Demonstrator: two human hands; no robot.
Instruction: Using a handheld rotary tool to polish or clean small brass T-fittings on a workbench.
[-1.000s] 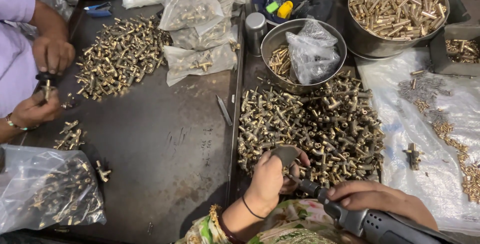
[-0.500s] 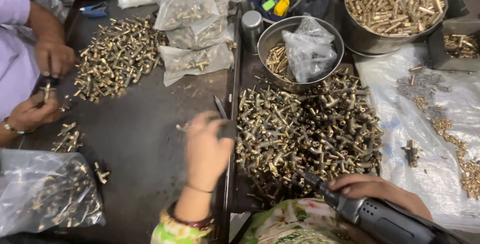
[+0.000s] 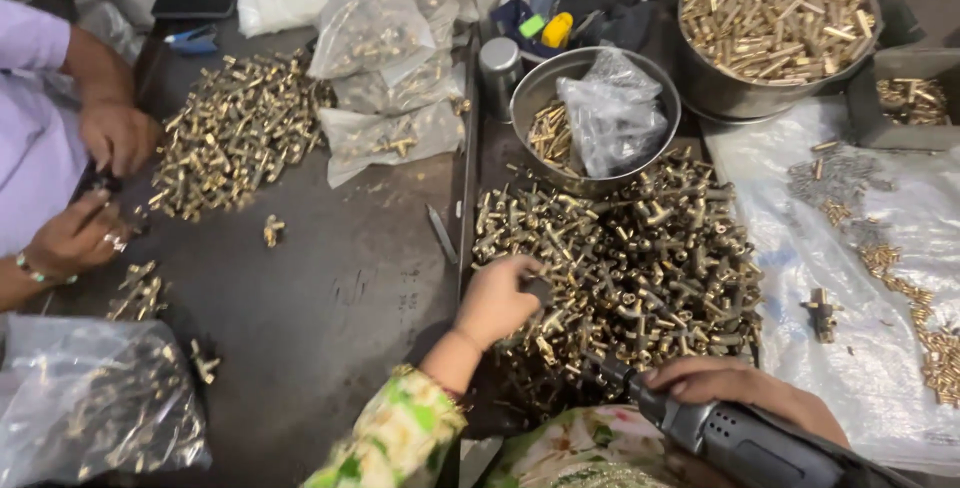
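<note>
Brass fittings pile (image 3: 640,268) sits centre-right on the dark metal table (image 3: 330,298), just below the steel bowl (image 3: 560,98).

Risks, as a judgement: the loose T-shaped pieces are tangled, so pulling one could drag its neighbours off the pile's 9 o'clock edge toward the raised divider strip (image 3: 466,148). The tool's tip seems to sit very close to the fingers at the pile's 6 o'clock side, so a slip there could nick the hand. Small pieces could also roll under the clear plastic sheet (image 3: 800,238) at 3 o'clock.

Left hand (image 3: 497,300): fingers curled down into the pile's 8 o'clock edge, pinching at a dark piece. Whether one fitting is truly gripped, I cannot tell; the fingertips are buried in parts.

Right hand (image 3: 735,388): wrapped closed around a grey power screwdriver (image 3: 740,438) at 5 o'clock of the pile, nose aimed into the fittings.

Outward:
- Steel bowl at 12 o'clock holds a crumpled plastic bag (image 3: 610,113) and some brass bits.
- Bigger pan of brass tubes (image 3: 775,18) at 1 o'clock.
- Bagged parts (image 3: 385,78) at 11 o'clock.
- Second brass heap (image 3: 235,133) at 10 o'clock, next to a co-worker's hands (image 3: 100,188), which are busy with a small part.
- Another bag of fittings (image 3: 90,408) at 8 o'clock, well apart.
</note>
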